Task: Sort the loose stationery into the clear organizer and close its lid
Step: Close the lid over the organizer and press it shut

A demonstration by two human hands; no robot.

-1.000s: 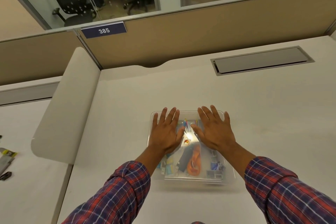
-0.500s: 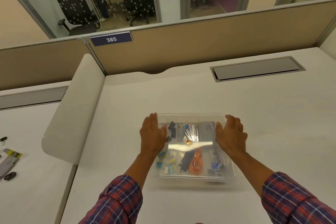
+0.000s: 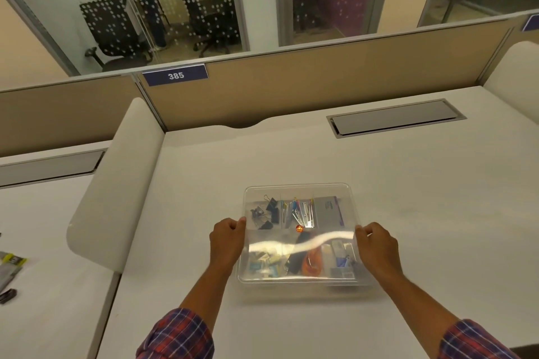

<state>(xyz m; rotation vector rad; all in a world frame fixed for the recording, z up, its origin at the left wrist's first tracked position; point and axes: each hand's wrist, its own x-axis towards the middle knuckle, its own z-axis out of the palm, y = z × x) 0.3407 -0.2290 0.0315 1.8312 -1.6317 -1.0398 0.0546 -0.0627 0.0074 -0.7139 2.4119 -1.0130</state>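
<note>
The clear organizer [image 3: 297, 191] sits on the white desk with its transparent lid lying flat on top. Through the lid I see black binder clips [image 3: 267, 211], coloured pins [image 3: 300, 213], a grey-purple box [image 3: 328, 211], pale small pieces [image 3: 264, 264], an orange coil [image 3: 312, 264] and blue items [image 3: 342, 264] in separate compartments. My left hand [image 3: 227, 242] grips the organizer's left edge. On the right edge, my right hand [image 3: 377, 246] holds it the same way, fingers curled.
A rounded white divider [image 3: 116, 183] stands to the left. A grey cable hatch [image 3: 396, 118] is set in the desk at the back right. Beige partition with a "385" plate [image 3: 176, 75] runs behind. Dark small items [image 3: 8, 271] lie on the neighbouring desk, far left.
Both hands moved from lying flat on the lid out to the organizer's left and right edges, then slid nearer along them and closed on them.
</note>
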